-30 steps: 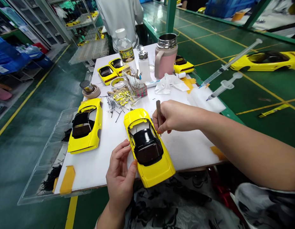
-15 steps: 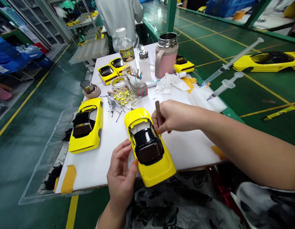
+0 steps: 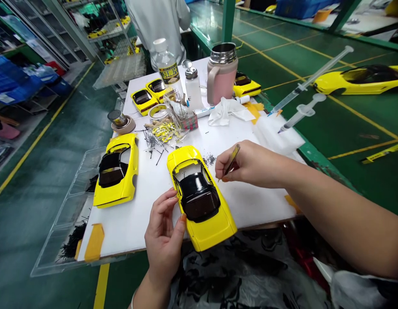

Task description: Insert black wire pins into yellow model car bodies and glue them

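Right hand [image 3: 250,165], pinching a slim metal tool [image 3: 232,158], just backed off the yellow model car [image 3: 200,199], so only the left hand [image 3: 163,229]'s grasping it now, over the tabletop [image 3: 131,231]'s near edge.

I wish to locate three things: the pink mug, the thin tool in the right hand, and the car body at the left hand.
Pink mug [image 3: 224,80]: head view, on its side wall.
Thin tool [image 3: 232,159]: head view, on its upper shaft.
Car body [image 3: 197,185]: head view, on its black roof.
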Action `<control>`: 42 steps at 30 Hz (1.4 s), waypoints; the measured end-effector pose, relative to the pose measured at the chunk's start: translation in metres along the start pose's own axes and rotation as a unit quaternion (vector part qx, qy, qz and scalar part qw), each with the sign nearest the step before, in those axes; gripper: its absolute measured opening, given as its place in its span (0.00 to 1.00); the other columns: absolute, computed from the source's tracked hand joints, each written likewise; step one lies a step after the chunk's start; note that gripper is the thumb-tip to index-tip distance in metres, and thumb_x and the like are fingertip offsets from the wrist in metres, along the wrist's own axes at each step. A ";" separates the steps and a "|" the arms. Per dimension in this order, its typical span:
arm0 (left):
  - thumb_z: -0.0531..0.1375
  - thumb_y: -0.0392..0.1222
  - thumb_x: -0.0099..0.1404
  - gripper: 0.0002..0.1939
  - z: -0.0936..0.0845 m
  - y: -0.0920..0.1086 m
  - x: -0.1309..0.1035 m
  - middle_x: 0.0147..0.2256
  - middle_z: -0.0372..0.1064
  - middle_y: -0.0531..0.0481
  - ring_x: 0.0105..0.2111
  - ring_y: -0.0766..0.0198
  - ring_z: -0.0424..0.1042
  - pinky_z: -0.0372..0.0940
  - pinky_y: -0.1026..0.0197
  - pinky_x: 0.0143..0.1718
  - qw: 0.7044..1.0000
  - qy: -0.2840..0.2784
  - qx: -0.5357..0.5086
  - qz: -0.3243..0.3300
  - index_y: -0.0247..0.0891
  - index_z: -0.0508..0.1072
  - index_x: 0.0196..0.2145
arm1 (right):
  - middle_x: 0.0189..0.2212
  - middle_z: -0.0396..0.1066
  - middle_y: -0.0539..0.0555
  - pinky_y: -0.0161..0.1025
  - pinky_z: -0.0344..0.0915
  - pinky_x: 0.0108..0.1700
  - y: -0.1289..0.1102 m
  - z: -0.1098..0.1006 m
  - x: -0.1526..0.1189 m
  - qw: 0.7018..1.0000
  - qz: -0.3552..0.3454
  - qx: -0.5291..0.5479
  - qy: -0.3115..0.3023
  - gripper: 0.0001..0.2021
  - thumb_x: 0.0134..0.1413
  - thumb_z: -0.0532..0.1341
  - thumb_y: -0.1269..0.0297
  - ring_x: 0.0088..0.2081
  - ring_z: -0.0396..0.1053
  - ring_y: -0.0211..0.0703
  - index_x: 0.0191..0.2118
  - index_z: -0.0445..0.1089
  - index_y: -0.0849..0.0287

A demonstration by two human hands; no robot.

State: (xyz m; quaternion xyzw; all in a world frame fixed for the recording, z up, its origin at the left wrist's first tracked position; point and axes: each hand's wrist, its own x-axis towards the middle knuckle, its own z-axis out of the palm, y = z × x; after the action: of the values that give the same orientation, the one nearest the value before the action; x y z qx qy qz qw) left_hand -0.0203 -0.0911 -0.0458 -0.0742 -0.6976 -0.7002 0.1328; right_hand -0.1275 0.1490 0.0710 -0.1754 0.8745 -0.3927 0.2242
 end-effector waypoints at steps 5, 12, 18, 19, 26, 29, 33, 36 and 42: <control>0.64 0.33 0.69 0.17 0.000 0.000 0.000 0.59 0.68 0.43 0.64 0.58 0.67 0.64 0.58 0.66 1.000 0.003 -0.002 0.002 0.44 0.76 0.53 | 0.23 0.73 0.45 0.32 0.61 0.32 -0.008 0.003 0.004 1.000 -0.010 -0.029 -0.001 0.09 0.46 0.62 0.79 0.27 0.70 0.36 0.29 0.74 0.59; 0.65 0.34 0.68 0.16 0.000 0.000 0.001 0.58 0.69 0.43 0.63 0.57 0.68 0.65 0.56 0.65 1.000 0.004 -0.003 0.002 0.44 0.77 0.52 | 0.20 0.71 0.43 0.33 0.61 0.30 -0.015 0.003 0.006 0.998 0.011 -0.054 0.014 0.07 0.48 0.68 0.77 0.23 0.71 0.35 0.27 0.74 0.58; 0.65 0.35 0.68 0.15 -0.001 0.000 0.000 0.58 0.68 0.43 0.63 0.56 0.67 0.65 0.55 0.65 1.000 0.002 -0.002 0.006 0.44 0.77 0.52 | 0.20 0.72 0.44 0.34 0.62 0.28 -0.017 0.005 0.007 0.998 0.019 -0.067 0.011 0.06 0.49 0.71 0.74 0.23 0.72 0.35 0.29 0.75 0.58; 0.65 0.35 0.68 0.15 -0.001 0.000 0.000 0.58 0.68 0.43 0.63 0.56 0.67 0.66 0.56 0.65 1.000 0.002 -0.002 0.006 0.44 0.77 0.52 | 0.20 0.72 0.44 0.34 0.61 0.28 -0.017 0.005 0.008 0.997 0.019 -0.073 0.011 0.06 0.49 0.71 0.73 0.23 0.71 0.35 0.29 0.75 0.58; 0.65 0.34 0.69 0.15 -0.001 0.000 0.000 0.58 0.68 0.42 0.63 0.56 0.67 0.66 0.56 0.64 1.000 -0.001 -0.007 0.006 0.44 0.77 0.52 | 0.21 0.73 0.45 0.34 0.60 0.29 -0.027 0.007 0.007 0.994 0.047 -0.101 0.016 0.06 0.49 0.72 0.73 0.24 0.71 0.36 0.29 0.76 0.58; 0.65 0.35 0.68 0.15 -0.001 -0.001 0.000 0.58 0.68 0.42 0.63 0.55 0.67 0.66 0.54 0.64 1.000 0.002 -0.009 0.003 0.44 0.77 0.51 | 0.21 0.73 0.46 0.35 0.59 0.30 -0.027 0.007 0.009 0.993 0.036 -0.112 0.021 0.05 0.49 0.72 0.73 0.25 0.71 0.37 0.29 0.76 0.58; 0.65 0.36 0.68 0.14 -0.002 -0.001 -0.001 0.58 0.68 0.42 0.63 0.54 0.67 0.66 0.53 0.64 1.000 0.000 -0.010 0.003 0.44 0.78 0.51 | 0.21 0.73 0.47 0.35 0.59 0.29 -0.024 0.009 0.012 0.991 0.015 -0.132 0.023 0.04 0.48 0.72 0.71 0.26 0.71 0.37 0.29 0.77 0.58; 0.65 0.35 0.68 0.14 -0.003 -0.002 -0.001 0.58 0.68 0.42 0.64 0.54 0.67 0.66 0.53 0.65 1.000 -0.003 -0.013 0.004 0.44 0.77 0.51 | 0.22 0.73 0.47 0.35 0.57 0.29 -0.025 0.010 0.014 0.987 0.008 -0.157 0.029 0.04 0.48 0.72 0.71 0.26 0.70 0.37 0.29 0.77 0.58; 0.63 0.33 0.69 0.15 -0.004 -0.002 -0.001 0.58 0.67 0.42 0.64 0.56 0.66 0.65 0.55 0.65 1.000 -0.016 -0.016 0.009 0.44 0.77 0.52 | 0.24 0.75 0.48 0.35 0.58 0.28 -0.028 0.008 0.012 0.987 -0.005 -0.153 0.049 0.05 0.48 0.73 0.70 0.27 0.71 0.38 0.28 0.77 0.58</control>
State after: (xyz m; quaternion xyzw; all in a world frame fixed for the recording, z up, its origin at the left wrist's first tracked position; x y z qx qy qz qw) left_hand -0.0199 -0.0950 -0.0484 -0.0937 -0.6874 -0.7090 0.1265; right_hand -0.1293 0.1203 0.0845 -0.1926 0.9333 -0.2639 0.1492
